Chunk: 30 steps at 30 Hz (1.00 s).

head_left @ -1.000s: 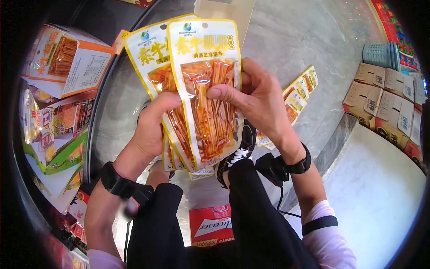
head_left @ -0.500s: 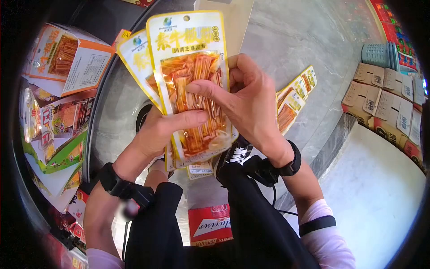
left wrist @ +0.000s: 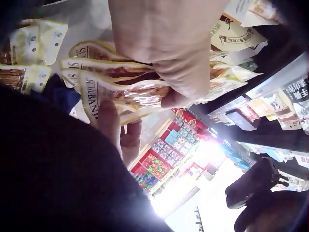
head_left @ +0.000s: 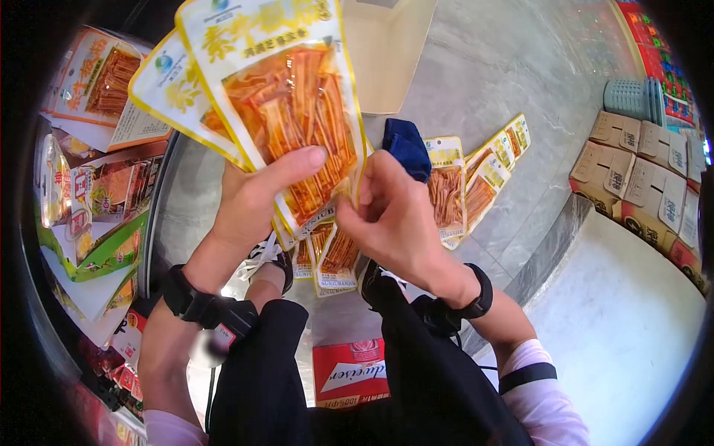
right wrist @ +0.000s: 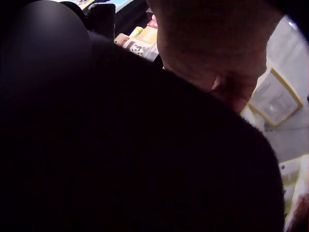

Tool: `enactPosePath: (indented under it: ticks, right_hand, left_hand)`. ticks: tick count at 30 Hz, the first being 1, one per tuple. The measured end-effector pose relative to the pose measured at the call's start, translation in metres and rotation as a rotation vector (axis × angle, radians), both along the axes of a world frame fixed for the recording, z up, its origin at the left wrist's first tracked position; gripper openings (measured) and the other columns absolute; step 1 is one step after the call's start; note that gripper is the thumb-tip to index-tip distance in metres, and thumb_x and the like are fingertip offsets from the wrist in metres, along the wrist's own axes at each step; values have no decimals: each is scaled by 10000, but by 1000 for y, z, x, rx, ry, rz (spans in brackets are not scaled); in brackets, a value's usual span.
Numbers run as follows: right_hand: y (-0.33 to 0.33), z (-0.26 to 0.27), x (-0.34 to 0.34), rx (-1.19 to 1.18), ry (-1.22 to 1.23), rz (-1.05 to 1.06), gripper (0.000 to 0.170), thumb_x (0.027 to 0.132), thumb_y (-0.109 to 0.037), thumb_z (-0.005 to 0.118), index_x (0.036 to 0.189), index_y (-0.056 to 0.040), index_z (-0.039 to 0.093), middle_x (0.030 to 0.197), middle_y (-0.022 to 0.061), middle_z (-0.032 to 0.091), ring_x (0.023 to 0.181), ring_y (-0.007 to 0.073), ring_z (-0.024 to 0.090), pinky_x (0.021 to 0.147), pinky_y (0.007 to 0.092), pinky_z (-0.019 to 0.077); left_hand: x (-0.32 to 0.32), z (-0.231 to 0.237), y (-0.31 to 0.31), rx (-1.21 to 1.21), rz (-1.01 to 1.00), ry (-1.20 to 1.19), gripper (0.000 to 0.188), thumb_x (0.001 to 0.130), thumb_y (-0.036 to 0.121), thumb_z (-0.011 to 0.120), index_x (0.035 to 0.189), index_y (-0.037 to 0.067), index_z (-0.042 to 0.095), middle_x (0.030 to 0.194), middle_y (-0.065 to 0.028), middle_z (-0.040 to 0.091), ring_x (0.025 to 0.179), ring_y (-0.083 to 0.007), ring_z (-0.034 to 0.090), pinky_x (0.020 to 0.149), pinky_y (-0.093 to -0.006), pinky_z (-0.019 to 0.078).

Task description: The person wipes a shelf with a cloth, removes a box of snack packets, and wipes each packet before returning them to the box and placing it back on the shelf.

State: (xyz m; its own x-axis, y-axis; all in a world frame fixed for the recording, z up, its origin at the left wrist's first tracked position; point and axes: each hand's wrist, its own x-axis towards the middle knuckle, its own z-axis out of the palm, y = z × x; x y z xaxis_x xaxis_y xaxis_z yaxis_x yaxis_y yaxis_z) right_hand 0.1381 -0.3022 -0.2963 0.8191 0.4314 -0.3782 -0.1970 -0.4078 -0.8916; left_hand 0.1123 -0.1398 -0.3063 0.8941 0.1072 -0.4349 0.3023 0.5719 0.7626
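1. Grips with left hand fanned snack packets, thumb across the front one
2. Pinches their lower right edge with right hand
3. Has more packets lying on the grey floor farther right, with stacked cartons beyond

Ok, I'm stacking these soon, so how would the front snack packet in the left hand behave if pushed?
The front snack packet would likely bend rather than stay stiff: the held packets show bowed edges in the left wrist view. Its bright highlights suggest slick film, so it may slide against its neighbours. Its flat shape makes rolling unlikely.
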Motion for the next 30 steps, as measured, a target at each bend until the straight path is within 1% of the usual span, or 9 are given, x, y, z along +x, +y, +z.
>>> enactPosePath:
  ticks: [4,6,10,16,20,23,26,28,30]
  right_hand:
    - [-15,14,27,-125,-125,28,352,683,-195,760,850,-30,497,606,2,493,519,95,459,477,237,403]
    - [-24,4,40,100,-102,-132,552,688,-307,764,1066,-16,484,841,39,537,753,118,522,679,234,451]
    - [-2,10,39,325,245,-69,711,764,-302,702,1276,-7,307,1109,91,512,1028,146,487,865,277,418]
    - [0,8,27,658,699,-66,622,779,-288,686,1253,-26,380,1167,55,500,1057,132,474,904,276,390]
    - [-17,-13,25,658,596,44,725,685,-269,765,1257,-34,387,1181,43,494,1092,143,462,944,291,365]
    - [-38,-12,30,616,613,-48,782,603,-193,807,1248,-36,394,1167,46,502,1078,166,482,953,306,366]
    - [-69,-18,43,662,516,-143,781,564,-127,817,1218,-20,405,1117,72,530,1013,187,528,882,320,437]
    - [-86,-20,54,675,397,-287,741,613,-188,797,1208,7,399,1096,86,545,994,207,544,864,343,457]
    - [-85,-12,76,657,329,-174,737,719,-334,718,1282,-28,353,1202,118,504,1075,268,517,920,407,428]
  left_hand:
    - [3,3,10,-54,-56,46,447,745,53,616,1167,-11,485,1066,-91,577,940,-182,575,837,-304,455]
    - [4,3,11,-204,-50,109,451,739,55,621,1165,-11,490,1060,-87,580,938,-177,573,835,-300,453]
    - [1,14,-3,-74,-326,50,460,712,67,653,1142,-14,513,1050,-88,588,959,-166,559,844,-286,432]
    - [3,17,-2,139,-389,36,564,713,223,697,1176,-9,473,1081,-101,549,1018,-190,519,889,-309,395]
    - [10,10,-9,367,-503,-11,787,676,493,704,1220,3,417,1195,-162,404,1161,-286,355,981,-365,284]
    - [25,6,-10,972,-689,-578,880,718,649,551,1246,-33,380,1216,-216,390,1116,-303,398,947,-367,322]
    - [39,14,-11,574,-561,-247,851,785,616,490,1275,-63,341,1268,-228,361,1031,-308,470,889,-344,380]
    - [44,-9,-11,647,-497,-261,714,840,427,518,1287,-88,307,1307,-247,335,999,-335,514,848,-343,421]
    - [42,-39,-7,1376,-754,-263,545,832,254,546,1288,18,365,1348,-197,324,1172,-342,422,903,-376,418]
